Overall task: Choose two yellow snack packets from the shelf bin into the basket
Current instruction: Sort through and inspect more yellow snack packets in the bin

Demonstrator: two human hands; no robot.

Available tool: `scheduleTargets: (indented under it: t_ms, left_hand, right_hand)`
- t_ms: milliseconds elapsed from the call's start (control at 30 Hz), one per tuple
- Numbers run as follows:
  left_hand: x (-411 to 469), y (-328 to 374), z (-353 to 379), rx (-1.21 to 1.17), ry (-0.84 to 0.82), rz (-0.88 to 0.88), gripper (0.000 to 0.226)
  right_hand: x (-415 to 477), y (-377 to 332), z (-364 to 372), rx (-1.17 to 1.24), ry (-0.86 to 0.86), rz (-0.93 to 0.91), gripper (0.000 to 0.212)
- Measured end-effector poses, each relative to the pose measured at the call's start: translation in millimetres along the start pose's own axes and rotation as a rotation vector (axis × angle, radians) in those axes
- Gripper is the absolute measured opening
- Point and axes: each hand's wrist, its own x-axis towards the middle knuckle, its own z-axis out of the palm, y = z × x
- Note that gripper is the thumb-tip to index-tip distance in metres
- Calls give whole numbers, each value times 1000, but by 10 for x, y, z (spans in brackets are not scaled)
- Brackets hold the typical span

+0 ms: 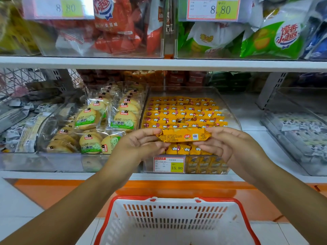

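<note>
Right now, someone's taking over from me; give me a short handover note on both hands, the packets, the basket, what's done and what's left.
Left hand pinches the left end of one yellow packet; right hand pinches its right end.
The packet is level over the front of the clear shelf bin, which holds more.
The basket stands below the hands; no packet shows in it.
Done: one packet picked out.
Left: put it in the basket, then fetch a second.

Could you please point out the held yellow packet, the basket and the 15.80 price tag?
yellow packet (184, 136): head view, middle of its printed back.
basket (177, 220): head view, white slotted far wall.
price tag (169, 164): head view, centre of the label.
</note>
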Motion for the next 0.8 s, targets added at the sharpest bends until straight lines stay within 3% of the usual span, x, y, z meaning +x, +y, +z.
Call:
scheduleTargets:
  t_ms: [133, 233, 367, 500, 600, 700, 800]
  left_hand:
    - [-18, -3, 15, 50, 57, 11, 20]
    - [-28, -2, 33, 133, 91, 41, 8]
    - [-49, -13, 92, 187, 83, 96, 28]
    - [-65, -14, 152, 126, 109, 122, 6]
    - [-83, 12, 171, 59, 153, 138, 25]
    - [-95, -19, 195, 78, 202, 143, 8]
    - [-87, -47, 188, 79, 204, 108, 18]
  right_hand:
    - [-17, 13, -9, -97, -21, -12, 37]
    - [-27, 40, -2, -189, 9, -42, 17]
    - [-31, 55, 39, -224, 51, -101, 7]
    - [-49, 62, 77, -266, 64, -141, 12]
    - [-69, 40, 95, -275, 85, -185, 19]
    - [-82, 36, 100, -285, 75, -205, 23]
    - [-74, 71, 87, -274, 82, -149, 20]
